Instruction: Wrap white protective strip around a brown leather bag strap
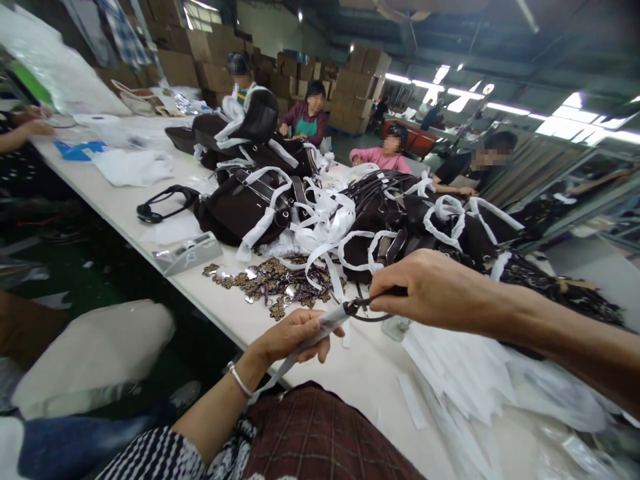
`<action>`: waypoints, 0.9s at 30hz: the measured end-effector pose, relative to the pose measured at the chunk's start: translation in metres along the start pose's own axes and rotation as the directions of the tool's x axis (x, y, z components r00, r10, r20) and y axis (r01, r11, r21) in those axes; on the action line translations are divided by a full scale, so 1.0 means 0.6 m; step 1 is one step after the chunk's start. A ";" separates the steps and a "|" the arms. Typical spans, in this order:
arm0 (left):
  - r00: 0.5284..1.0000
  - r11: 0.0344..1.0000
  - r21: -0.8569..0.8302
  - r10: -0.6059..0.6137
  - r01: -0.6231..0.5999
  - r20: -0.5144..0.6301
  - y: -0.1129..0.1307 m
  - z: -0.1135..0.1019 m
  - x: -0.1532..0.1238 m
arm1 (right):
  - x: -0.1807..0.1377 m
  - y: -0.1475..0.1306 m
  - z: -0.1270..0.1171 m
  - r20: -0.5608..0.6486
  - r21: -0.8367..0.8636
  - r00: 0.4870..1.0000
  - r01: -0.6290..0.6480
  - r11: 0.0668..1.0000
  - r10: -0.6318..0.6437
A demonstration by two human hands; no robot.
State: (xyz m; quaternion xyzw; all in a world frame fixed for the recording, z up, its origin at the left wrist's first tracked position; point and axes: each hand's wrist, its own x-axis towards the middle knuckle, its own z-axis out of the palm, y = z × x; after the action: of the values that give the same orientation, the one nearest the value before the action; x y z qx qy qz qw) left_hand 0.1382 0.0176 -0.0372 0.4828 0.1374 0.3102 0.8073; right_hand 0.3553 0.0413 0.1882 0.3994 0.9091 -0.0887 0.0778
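My left hand [293, 337] is closed around a strap wrapped in white paper [320, 330], near the table's front edge. My right hand [425, 287] pinches a thin dark strap [367, 310] that joins the wrapped end, with the fingers closed. Just beyond both hands lies a heap of dark brown bags [400, 230] whose handles are wound in white paper strips. A pile of small brown patterned tags [270, 280] lies on the table to the left of my hands.
The long white table [125, 207] carries more dark bags [245, 203], a grey tape dispenser [187, 253], a black handle [165, 200] and white paper sheets [475, 373]. Several people sit along the far side. Cardboard boxes [210, 53] stack up behind.
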 end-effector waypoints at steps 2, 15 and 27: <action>0.997 0.996 -0.080 -0.039 0.045 0.069 -0.001 -0.001 0.002 | -0.005 -0.010 -0.001 -0.016 -0.069 0.999 0.050 0.996 -0.051; 0.754 0.399 0.905 0.637 -0.147 -0.158 0.007 0.050 0.025 | 0.009 -0.009 0.006 0.265 0.392 0.913 -0.396 0.830 0.311; 0.906 0.831 0.552 0.279 -0.061 -0.320 0.050 0.068 0.006 | 0.010 0.002 0.026 0.068 0.363 0.971 -0.239 0.900 0.231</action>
State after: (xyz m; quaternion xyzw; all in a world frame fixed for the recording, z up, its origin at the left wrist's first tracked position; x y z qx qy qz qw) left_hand 0.1511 0.0018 0.0093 0.6261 0.3297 0.4211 0.5674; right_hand 0.3535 0.0430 0.1716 0.5125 0.8204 -0.2525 0.0223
